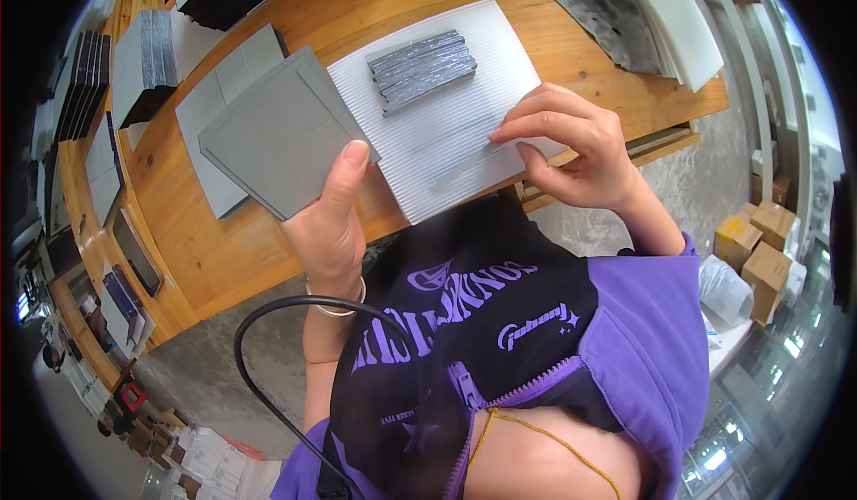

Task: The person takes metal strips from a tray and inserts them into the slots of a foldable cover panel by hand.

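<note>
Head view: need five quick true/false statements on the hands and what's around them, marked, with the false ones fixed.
1. The left hand holds a grey panel. True.
2. The dark strips lie on the white ribbed sheet. True.
3. The right hand is gripping the dark strips. False: the right hand is apart from them, with its fingers over the white ribbed sheet.
4. The pale bracelet is on the right wrist. False: it is on the left.
5. Cardboard boxes show toward the right of the picture. True.
</note>
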The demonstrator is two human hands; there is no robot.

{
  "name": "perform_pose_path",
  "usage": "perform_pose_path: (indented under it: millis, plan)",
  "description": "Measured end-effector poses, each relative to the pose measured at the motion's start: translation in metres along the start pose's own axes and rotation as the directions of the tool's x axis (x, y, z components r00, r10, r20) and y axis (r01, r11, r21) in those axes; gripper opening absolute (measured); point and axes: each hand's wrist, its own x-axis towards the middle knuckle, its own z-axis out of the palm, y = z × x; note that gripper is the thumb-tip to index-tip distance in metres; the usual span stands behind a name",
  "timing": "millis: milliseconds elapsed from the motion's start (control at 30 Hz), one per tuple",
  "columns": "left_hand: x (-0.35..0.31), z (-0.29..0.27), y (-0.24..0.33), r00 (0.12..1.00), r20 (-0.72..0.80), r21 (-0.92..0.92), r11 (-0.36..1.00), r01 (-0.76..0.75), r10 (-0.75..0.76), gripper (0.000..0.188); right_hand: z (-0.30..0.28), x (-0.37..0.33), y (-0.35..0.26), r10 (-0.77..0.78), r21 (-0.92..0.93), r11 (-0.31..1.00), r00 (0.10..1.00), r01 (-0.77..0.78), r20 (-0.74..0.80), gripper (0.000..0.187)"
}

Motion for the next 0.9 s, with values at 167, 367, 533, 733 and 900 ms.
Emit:
perform_pose_path:
  millis: [167,367,533,733,900]
  plan:
    - [-0.001,-0.002,0.0,1.0,-0.017,0.0,1.0,0.005,-0.005,0.027,-0.006,0.006,0.001,0.003,0.034,0.999,0.999,-0.004,0.046,0.021]
    - [-0.001,-0.014,-0.006,1.0,-0.01,0.036,0.999,0.004,-0.004,0.035,-0.014,0.014,0.005,0.015,-0.087,0.996,0.991,-0.003,0.13,0.013]
    - [0.002,-0.012,-0.008,1.0,-0.001,0.073,0.997,-0.001,0.001,0.039,-0.005,0.035,0.011,-0.126,-0.163,0.979,0.992,0.125,0.003,0.011]
    - [-0.003,-0.006,-0.004,0.999,-0.01,0.037,0.999,0.031,-0.03,0.035,0.009,0.044,0.018,-0.088,-0.303,0.948,0.996,0.092,0.029,0.013]
    - [-0.007,0.001,-0.001,0.994,0.054,-0.06,0.993,0.103,-0.1,0.033,0.015,0.048,0.005,-0.036,-0.043,0.999,0.995,0.032,-0.09,0.025]
